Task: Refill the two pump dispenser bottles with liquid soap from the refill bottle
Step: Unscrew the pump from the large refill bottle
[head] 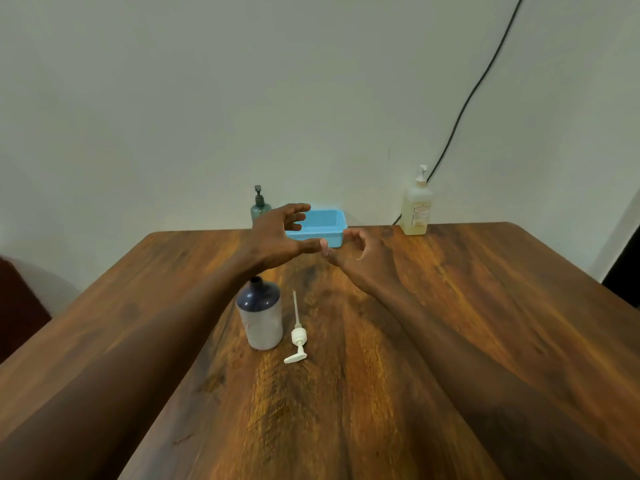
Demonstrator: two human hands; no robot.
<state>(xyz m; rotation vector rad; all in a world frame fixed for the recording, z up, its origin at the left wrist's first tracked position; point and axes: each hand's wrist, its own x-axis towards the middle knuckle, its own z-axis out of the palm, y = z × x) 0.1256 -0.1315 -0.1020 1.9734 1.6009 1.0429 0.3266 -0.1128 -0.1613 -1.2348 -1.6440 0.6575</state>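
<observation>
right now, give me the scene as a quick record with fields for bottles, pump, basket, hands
open bottle: dark-topped bottle, upright near the table's middle, neck uncapped
pump: white pump, lying flat just right of that bottle
green bottle: far edge, pump on, left of the basket
blue basket: far edge, centre
pale bottle: far right, pump on
left hand: raised before the basket, fingers spread, holding nothing
right hand: beside it, fingers loosely curled, holding nothing
surface: wooden table
</observation>
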